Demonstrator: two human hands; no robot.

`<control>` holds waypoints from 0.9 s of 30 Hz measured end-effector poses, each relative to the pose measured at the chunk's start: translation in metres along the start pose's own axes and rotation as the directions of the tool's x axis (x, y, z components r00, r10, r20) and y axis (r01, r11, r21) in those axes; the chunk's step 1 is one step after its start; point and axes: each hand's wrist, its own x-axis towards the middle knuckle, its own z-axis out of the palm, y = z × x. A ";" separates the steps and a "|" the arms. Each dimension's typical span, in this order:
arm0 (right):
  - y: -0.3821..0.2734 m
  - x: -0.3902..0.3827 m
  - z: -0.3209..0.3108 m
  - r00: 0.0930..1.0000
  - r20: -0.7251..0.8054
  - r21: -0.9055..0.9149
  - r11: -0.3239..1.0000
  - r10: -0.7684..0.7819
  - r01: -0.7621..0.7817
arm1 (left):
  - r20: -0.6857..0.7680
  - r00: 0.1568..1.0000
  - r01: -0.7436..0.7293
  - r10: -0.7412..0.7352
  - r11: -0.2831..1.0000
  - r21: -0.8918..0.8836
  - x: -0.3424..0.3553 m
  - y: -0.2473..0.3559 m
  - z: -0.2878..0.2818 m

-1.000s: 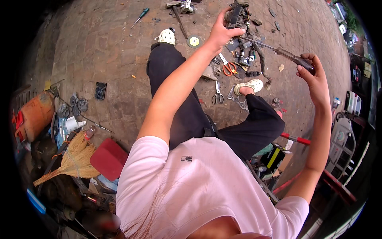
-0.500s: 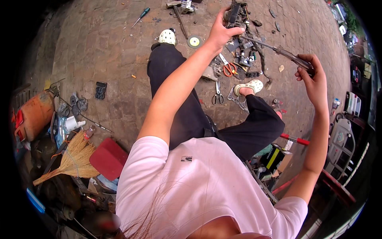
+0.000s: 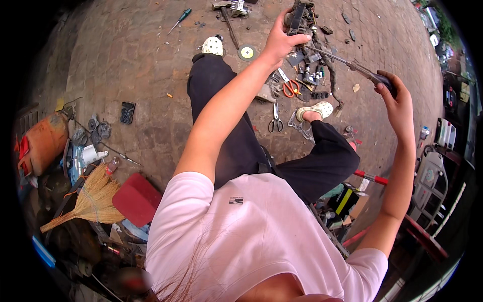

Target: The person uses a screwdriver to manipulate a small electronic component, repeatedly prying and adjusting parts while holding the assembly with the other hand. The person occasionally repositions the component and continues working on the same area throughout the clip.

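Up at the far edge, my left hand (image 3: 277, 46) is closed around a dark, grimy mechanical part (image 3: 302, 20) with a blocky black housing; its exact kind I cannot make out. My right hand (image 3: 399, 103) grips the dark handle of a long screwdriver (image 3: 358, 68). Its metal shaft slants up and left, and the tip reaches the underside of the part by my left thumb. Below the part, orange-handled scissors (image 3: 288, 86) and small dark fittings (image 3: 311, 74) lie on the brick floor.
Between my feet lie dark-handled scissors (image 3: 275, 121). Farther off are a hammer (image 3: 230, 26), a yellow-centred disc (image 3: 247, 52) and a green screwdriver (image 3: 180, 21). To the left are a black phone-like keypad (image 3: 127, 112), an orange gas cylinder (image 3: 44, 143), a straw broom (image 3: 90, 199) and a red seat (image 3: 137, 200).
My right hand's fingers have shifted on the screwdriver handle, closing farther back around it. The part in my left hand stays almost in place.
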 end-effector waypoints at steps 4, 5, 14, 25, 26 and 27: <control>-0.018 -0.005 0.001 1.000 -0.015 -0.148 0.989 0.007 -0.009 | -0.012 1.000 0.010 -0.010 1.000 0.000 0.000 0.003 0.001; -0.021 -0.004 0.002 0.999 -0.032 -0.258 0.966 -0.016 0.007 | -0.005 1.000 0.008 -0.008 1.000 -0.002 0.000 0.003 0.001; -0.022 -0.001 0.005 0.962 -0.095 -0.286 0.933 -0.256 0.221 | 0.031 0.999 -0.020 0.021 1.000 -0.007 0.001 -0.002 0.002; -0.017 0.012 0.027 0.824 -0.180 -0.868 0.481 -0.537 0.123 | 0.031 0.998 -0.049 0.049 0.999 0.011 0.001 -0.005 0.004; -0.012 0.017 0.028 0.819 -0.195 -0.874 0.475 -0.540 0.105 | 0.019 0.999 -0.044 0.044 0.999 -0.002 0.000 -0.004 0.004; -0.006 0.019 0.030 0.812 -0.210 -0.879 0.469 -0.545 0.087 | 0.007 0.999 -0.039 0.039 0.999 -0.014 0.000 -0.002 0.005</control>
